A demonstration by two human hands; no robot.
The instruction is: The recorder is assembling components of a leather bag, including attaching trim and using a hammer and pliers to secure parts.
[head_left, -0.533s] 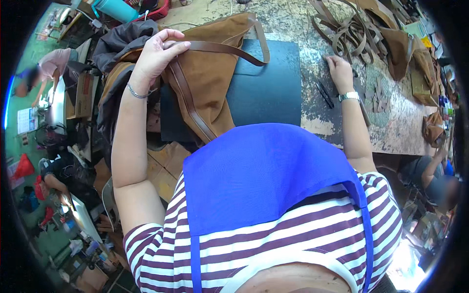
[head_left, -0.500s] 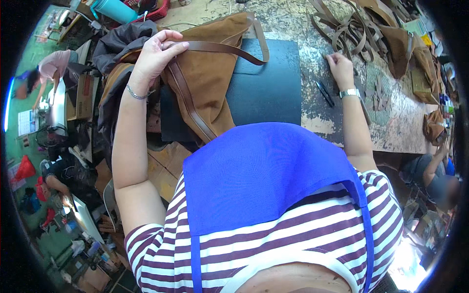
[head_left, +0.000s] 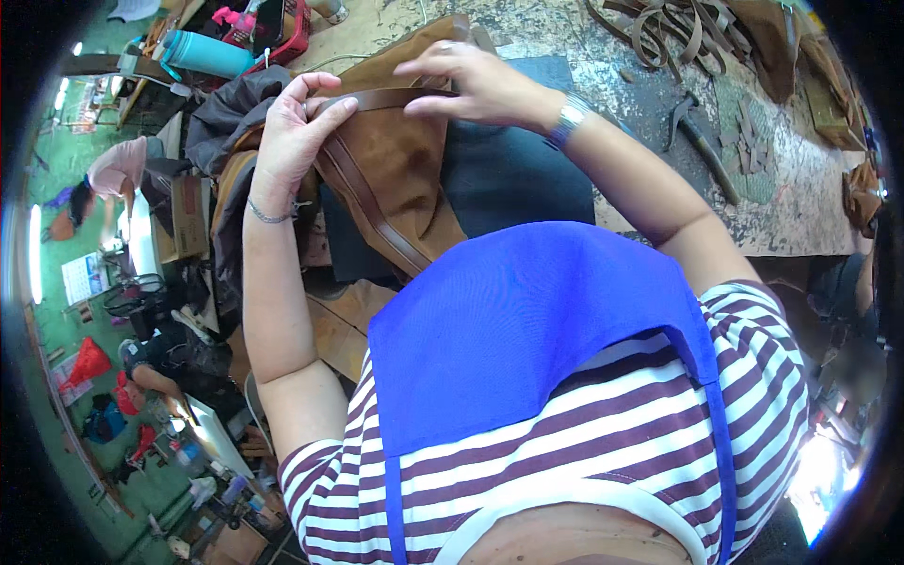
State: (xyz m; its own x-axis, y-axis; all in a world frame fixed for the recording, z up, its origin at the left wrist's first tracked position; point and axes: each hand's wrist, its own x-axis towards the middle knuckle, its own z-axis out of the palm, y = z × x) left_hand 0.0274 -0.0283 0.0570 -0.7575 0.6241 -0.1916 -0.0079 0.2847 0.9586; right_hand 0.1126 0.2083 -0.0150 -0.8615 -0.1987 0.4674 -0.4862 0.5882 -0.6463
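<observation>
A brown suede bag with darker leather trim lies on a dark blue-black mat on the worn table. A narrow brown leather strap runs across the bag. Its left part is pinched between the thumb and fingers of my left hand. My right hand is over the strap's other part, thumb below it and fingers above, spread apart. Whether the right hand holds anything small cannot be made out. Dark grey fabric bunches beside my left hand.
A hammer lies right of my right forearm, by a pile of leather scraps. Coiled straps and brown leather pieces are at the far right. A turquoise bottle and red basket stand far left.
My right hand has moved left from the tabletop to the strap, its fingers now apart. The hammer has come into plain view. My left hand still pinches the strap. The whole view has shifted slightly.
</observation>
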